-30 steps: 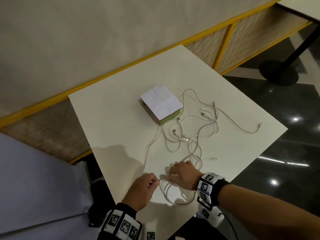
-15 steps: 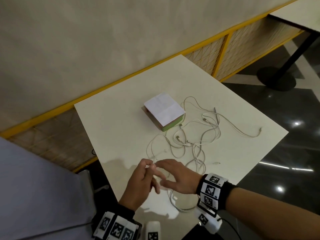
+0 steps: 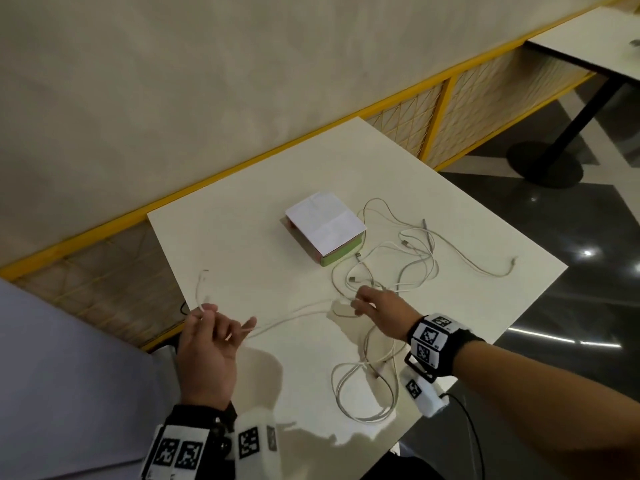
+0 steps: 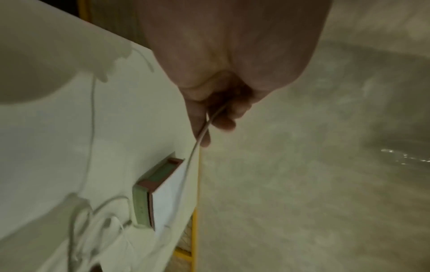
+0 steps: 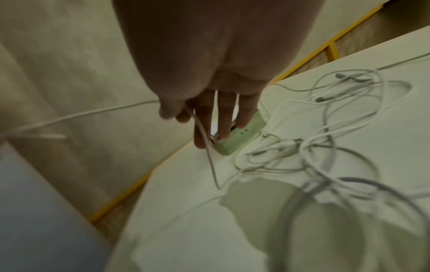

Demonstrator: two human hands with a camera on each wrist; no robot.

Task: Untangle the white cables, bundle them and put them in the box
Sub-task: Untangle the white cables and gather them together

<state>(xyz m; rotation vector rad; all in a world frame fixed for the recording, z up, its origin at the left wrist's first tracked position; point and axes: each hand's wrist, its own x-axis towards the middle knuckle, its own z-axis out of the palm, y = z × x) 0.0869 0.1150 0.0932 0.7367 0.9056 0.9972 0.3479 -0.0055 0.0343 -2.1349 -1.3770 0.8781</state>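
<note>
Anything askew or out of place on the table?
Only the expected mess: the white cables lie tangled beside the green box, whose white paper cover sits skewed, overhanging its rim. Left hand and right hand stretch one strand between them.

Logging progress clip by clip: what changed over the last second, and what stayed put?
The hands moved apart: the left hand drew left, pulling one cable out of the tangle into a long strand, while the right hand went forward to the tangle, pinching that strand. The box stayed shut on the table.
</note>
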